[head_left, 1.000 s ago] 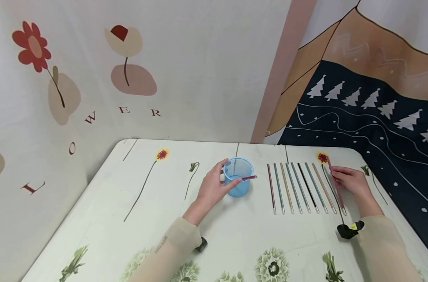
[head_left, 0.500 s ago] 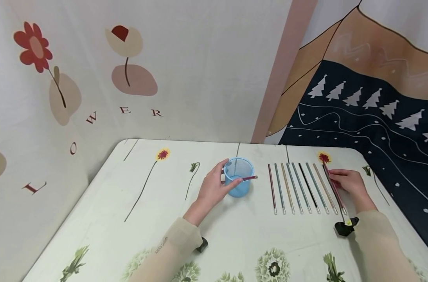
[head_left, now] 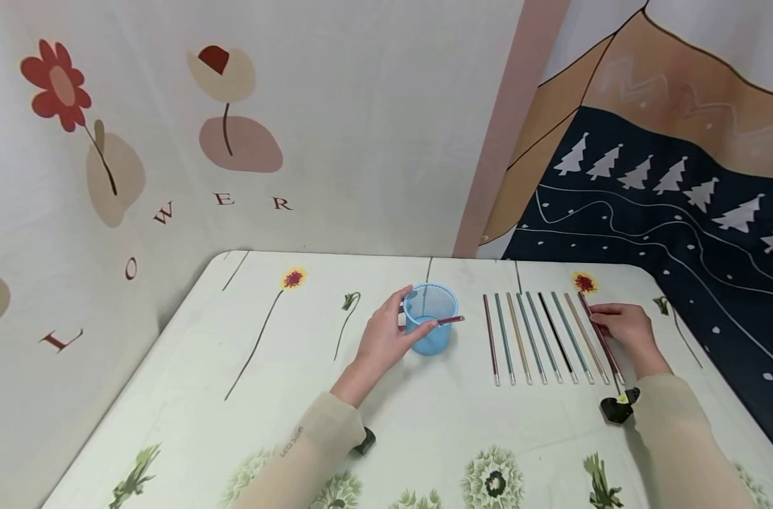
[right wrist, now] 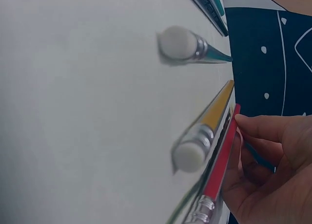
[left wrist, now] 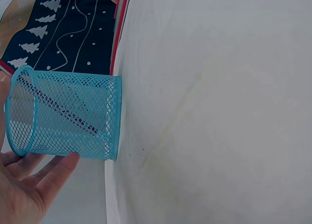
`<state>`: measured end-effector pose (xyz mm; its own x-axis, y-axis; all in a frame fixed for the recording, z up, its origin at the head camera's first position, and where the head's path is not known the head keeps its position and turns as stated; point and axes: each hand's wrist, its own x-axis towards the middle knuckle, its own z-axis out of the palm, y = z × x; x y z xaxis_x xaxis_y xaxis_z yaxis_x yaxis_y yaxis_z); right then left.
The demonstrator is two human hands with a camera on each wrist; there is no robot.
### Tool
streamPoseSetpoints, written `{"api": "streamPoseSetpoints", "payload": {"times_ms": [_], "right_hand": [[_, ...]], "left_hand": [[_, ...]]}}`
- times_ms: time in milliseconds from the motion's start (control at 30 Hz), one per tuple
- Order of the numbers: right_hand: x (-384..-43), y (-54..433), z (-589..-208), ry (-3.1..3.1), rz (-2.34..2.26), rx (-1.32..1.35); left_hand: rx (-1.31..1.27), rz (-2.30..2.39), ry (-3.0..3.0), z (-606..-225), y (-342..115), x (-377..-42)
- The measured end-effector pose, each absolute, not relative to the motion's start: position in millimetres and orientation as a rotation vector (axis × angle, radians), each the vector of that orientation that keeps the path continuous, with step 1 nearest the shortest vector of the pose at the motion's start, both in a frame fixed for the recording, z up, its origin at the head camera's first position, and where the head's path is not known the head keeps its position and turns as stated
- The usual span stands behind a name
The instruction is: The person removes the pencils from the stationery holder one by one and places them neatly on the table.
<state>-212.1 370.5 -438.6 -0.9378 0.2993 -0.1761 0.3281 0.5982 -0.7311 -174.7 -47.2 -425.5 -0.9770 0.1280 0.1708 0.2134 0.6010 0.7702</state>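
My left hand holds a light blue mesh pen cup upright on the table. One dark red pencil leans inside it, its end sticking out over the rim by my thumb; through the mesh in the left wrist view, the pencil slants across the cup. At the right end of a row of pencils, my right hand pinches a red pencil between thumb and fingers. In the right wrist view this red pencil lies close beside a yellow pencil with a white eraser.
Several pencils, among them a black pencil and a maroon pencil, lie side by side between the cup and my right hand. The white tablecloth has printed flowers. Patterned curtains hang behind the table.
My right hand has moved slightly left with the red pencil, bringing it down in line beside the row's last pencil. The left hand and the cup stay in place.
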Motion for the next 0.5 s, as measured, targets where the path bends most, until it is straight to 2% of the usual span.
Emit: {"api": "streamPoseSetpoints", "payload": {"times_ms": [500], "right_hand": [[-213.5, 367.5, -442.6, 2.783, -1.287, 0.602]], "left_hand": [[-0.286, -1.325, -2.729, -424.9, -47.6, -174.6]]}}
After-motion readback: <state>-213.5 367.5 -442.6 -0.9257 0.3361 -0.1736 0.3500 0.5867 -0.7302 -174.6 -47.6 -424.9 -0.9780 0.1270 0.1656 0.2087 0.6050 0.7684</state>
